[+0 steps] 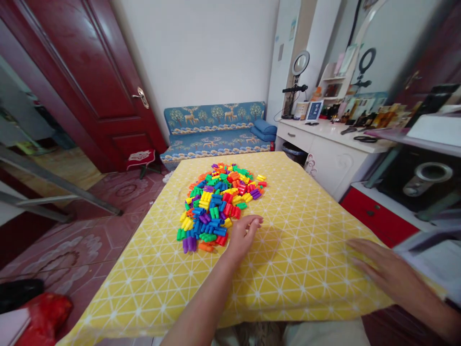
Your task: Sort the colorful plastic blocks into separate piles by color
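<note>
A heap of bright plastic tube-shaped building pieces (212, 206) in red, yellow, green, blue, purple and orange lies on a yellow patterned tablecloth (288, 269). Just right of the heap's near part is my left hand (245, 235), its fingers bent and the thumb close to the fingertips. What it pinches, if anything, does not show. My right hand (385, 264) is at the table's right side, over the cloth, with fingers stretched out and nothing in them; it is slightly blurred.
Behind the table stands a blue patterned sofa (216, 127). A white dressing table (324, 154) with bottles and a ring light (300, 62) is at the right. To the left are a dark red door (90, 72), a small red stool (142, 158) and a metal frame (57, 180).
</note>
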### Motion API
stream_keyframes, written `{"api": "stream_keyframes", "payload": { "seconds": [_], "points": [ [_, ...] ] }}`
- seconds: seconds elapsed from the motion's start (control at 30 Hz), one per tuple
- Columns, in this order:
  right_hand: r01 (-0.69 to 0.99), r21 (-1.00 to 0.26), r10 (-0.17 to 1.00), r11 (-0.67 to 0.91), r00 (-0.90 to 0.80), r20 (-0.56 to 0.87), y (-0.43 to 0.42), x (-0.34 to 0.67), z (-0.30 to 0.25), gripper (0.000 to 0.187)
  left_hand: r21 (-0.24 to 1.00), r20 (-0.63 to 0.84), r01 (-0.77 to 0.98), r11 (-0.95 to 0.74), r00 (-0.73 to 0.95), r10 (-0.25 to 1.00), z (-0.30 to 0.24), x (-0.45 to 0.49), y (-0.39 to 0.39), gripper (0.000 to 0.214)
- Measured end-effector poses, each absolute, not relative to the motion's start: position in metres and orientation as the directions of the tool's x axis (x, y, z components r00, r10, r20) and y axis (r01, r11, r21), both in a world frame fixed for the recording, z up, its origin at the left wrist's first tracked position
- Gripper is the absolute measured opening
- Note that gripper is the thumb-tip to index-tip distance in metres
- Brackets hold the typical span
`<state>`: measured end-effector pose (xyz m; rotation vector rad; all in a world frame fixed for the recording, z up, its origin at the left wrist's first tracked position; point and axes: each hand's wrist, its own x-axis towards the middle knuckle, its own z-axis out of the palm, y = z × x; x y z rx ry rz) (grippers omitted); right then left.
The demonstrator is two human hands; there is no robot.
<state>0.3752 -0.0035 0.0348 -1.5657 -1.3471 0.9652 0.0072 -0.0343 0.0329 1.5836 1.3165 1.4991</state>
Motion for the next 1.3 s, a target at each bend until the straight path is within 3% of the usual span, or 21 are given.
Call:
{"api": "stream_keyframes", "payload": {
  "seconds": [0.07,0.13,0.2,0.3,0.47,0.67,0.8,1.03,1.17,1.3],
  "points": [
    [0.603,-0.726,0.943,0.33,-0.252,0.219,0.038,0.324,0.02,0.031,0.807,0.48,0.436,-0.398,-0.092,0.872,0.044,-0.004,-0.051,0.028],
    [0.711,-0.38,0.803,0.592,-0.482,0.35,0.07,0.278,0.004,0.047,0.679,0.558,0.625,-0.385,-0.099,0.824,0.048,-0.024,-0.072,0.025],
    [0.803,-0.223,0.803,0.553,-0.442,0.401,0.091,0.247,-0.011,0.058,0.541,0.59,0.801,-0.258,-0.143,0.795,0.044,-0.048,-0.092,0.03],
    [0.893,-0.172,0.86,0.417,-0.325,0.393,0.111,0.228,-0.028,0.066,0.391,0.549,0.921,-0.004,-0.23,0.804,0.028,-0.079,-0.112,0.048],
    [0.9,-0.264,0.909,0.347,-0.252,0.332,0.143,0.224,-0.039,0.071,0.279,0.457,0.951,0.131,-0.252,0.853,0.012,-0.092,-0.098,0.068],
    [0.778,-0.58,0.962,0.242,-0.114,0.249,0.214,0.195,-0.022,0.078,0.322,0.338,0.916,0.238,-0.346,0.875,0.028,-0.075,-0.053,0.074],
    [0.589,-0.767,0.964,0.253,-0.218,0.15,0.261,0.147,-0.001,0.081,0.336,0.306,0.906,0.257,-0.364,0.88,0.028,-0.062,-0.04,0.078],
    [0.479,-0.795,0.863,0.372,-0.494,0.105,0.308,0.052,0.02,0.07,0.312,0.232,0.899,0.308,-0.386,0.893,0.02,-0.059,-0.035,0.091],
    [0.459,-0.801,0.829,0.385,-0.554,0.081,0.303,0.026,0.018,0.064,0.341,0.074,0.885,0.316,-0.36,0.93,0.031,-0.063,-0.026,0.097],
    [0.431,-0.819,0.79,0.38,-0.611,0.045,0.276,0.027,0.021,0.064,0.384,0.009,0.868,0.315,-0.345,0.939,0.049,-0.064,-0.007,0.098]
  ]
}}
